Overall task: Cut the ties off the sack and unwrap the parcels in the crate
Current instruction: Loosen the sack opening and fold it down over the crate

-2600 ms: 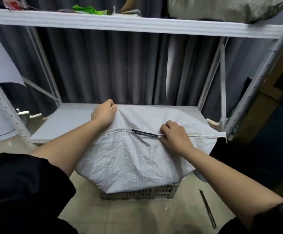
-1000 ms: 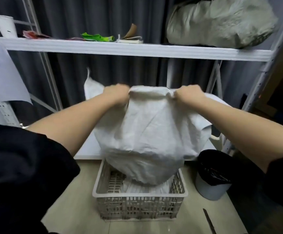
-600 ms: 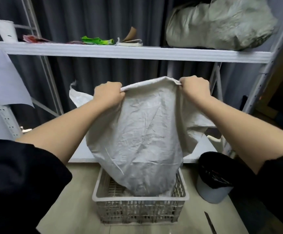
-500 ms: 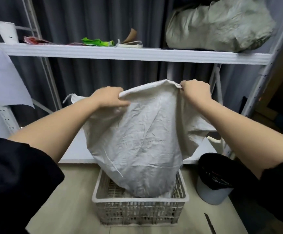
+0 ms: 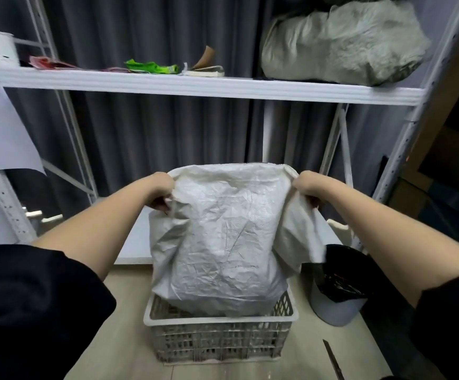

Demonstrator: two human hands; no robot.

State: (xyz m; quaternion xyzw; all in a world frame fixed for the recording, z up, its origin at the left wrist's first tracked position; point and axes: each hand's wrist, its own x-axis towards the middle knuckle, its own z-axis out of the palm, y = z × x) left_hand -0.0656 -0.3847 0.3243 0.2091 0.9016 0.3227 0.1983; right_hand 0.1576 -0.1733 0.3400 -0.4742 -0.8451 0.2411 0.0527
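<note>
A white woven sack [image 5: 222,237] hangs upright above a grey lattice crate [image 5: 220,338] on the floor, its lower end dipping into the crate. My left hand [image 5: 159,192] grips the sack's upper left edge. My right hand [image 5: 306,189] grips the upper right edge. The sack hides what lies inside the crate. A knife [image 5: 332,360] lies on the floor to the right of the crate.
A bin with a black liner [image 5: 337,286] stands right of the crate. Behind the sack is a white metal rack; its upper shelf [image 5: 195,86] carries a stuffed sack [image 5: 340,42], a green wrapper and a paper cup. The low shelf [image 5: 138,239] sits behind the crate.
Both hands lifted the sack off the crate, then lowered it a little. Its lower end now sits in the crate and the hands grip lower on its top corners.
</note>
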